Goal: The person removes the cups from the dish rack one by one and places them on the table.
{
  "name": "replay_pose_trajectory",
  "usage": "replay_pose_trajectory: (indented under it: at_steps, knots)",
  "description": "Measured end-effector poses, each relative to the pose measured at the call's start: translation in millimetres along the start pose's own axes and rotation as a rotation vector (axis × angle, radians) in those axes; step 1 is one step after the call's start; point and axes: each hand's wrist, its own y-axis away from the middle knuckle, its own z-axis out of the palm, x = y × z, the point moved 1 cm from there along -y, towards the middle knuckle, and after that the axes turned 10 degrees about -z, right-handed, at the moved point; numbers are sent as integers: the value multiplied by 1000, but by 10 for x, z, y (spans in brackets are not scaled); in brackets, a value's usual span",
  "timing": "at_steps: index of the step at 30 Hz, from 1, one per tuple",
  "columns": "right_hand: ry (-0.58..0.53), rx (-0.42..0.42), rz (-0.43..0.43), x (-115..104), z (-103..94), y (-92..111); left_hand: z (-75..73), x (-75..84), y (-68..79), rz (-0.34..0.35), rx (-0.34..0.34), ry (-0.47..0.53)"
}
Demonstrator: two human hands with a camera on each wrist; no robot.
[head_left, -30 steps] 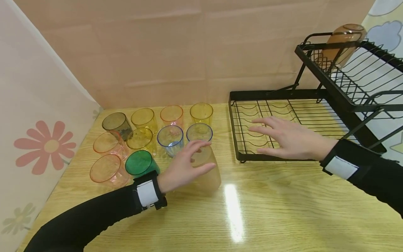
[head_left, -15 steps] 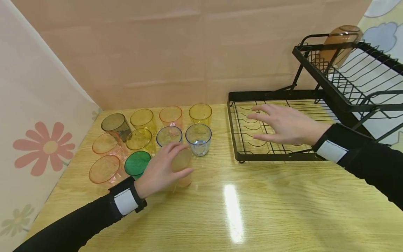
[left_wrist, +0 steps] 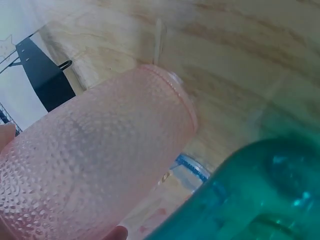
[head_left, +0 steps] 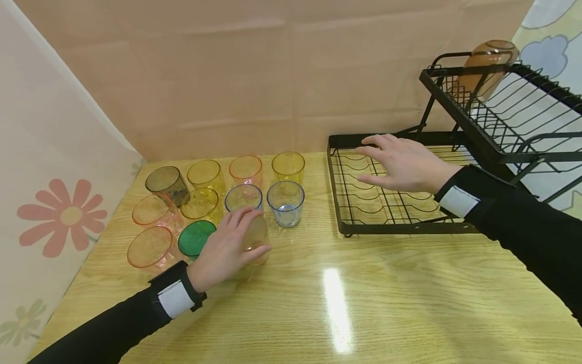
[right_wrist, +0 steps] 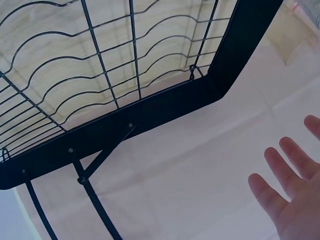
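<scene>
A pale pinkish dimpled tumbler (left_wrist: 100, 155) is gripped between the thumb and fingers of my left hand (head_left: 223, 253). In the head view the hand partly hides this tumbler, just in front of a blue-rimmed glass (head_left: 244, 194). A green glass (head_left: 196, 237) stands close by on the left, and it looms large in the left wrist view. My right hand (head_left: 406, 164) hovers over the lower tier of a black dish rack (head_left: 409, 228). Its fingers are spread and hold nothing.
Several coloured glasses stand at the back left, among them a grey one (head_left: 167, 182), a yellow one (head_left: 206, 174) and a pink one (head_left: 150, 247). A second blue-rimmed glass (head_left: 286, 205) is nearer the rack. An amber glass (head_left: 488, 65) sits upside down, tilted, on the upper tier.
My left hand has moved left with the tumbler, uncovering the right blue-rimmed glass. Over the rack, my right hand has shifted slightly toward the back wall.
</scene>
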Motion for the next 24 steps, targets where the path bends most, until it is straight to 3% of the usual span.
replay_pose_trajectory:
  at_steps: [4,9,13,19,24]
  knots:
    - [14,-4,41,74,-17,-20,-20,1,-9,48,-7,-60]
    - [52,13,62,146,-47,-75,-106,-38,-52,183,-22,-229]
    - [74,2,92,169,-91,-156,-233,-64,-108,261,-76,-334]
    - [119,-29,191,229,-214,-280,-470,-43,-357,265,-163,-320]
    - [151,-53,275,271,-427,-347,-648,24,-605,213,-230,-299]
